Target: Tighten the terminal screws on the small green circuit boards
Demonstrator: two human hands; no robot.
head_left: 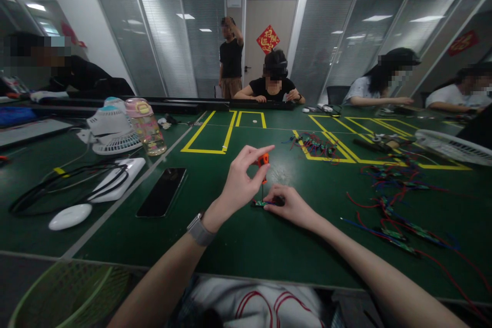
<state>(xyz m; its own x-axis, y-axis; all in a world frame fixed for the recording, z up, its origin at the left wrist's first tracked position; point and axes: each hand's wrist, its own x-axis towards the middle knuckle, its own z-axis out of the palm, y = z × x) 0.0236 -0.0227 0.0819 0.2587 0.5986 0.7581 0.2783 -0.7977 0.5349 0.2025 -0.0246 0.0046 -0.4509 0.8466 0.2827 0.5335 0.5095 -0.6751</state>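
Observation:
My left hand (pixel 244 171) grips an orange-and-black screwdriver (pixel 264 160) by its handle, with the fingers pinched round it. The screwdriver stands upright, its thin shaft pointing down to a small green circuit board (pixel 260 204) on the table. Whether the tip touches the board is too small to tell. My right hand (pixel 290 206) pinches the right end of that board from the side, pressed low against the tabletop. A dark part shows at the right fingertips. A watch sits on my left wrist.
Several wired boards (pixel 392 230) lie to the right, with another bunch (pixel 317 146) farther back. A phone (pixel 162 192), a white mouse (pixel 70 216), a bottle (pixel 146 125) and a white fan (pixel 113 128) stand left. A green basket (pixel 69 292) is below the table edge. Other people sit across the table.

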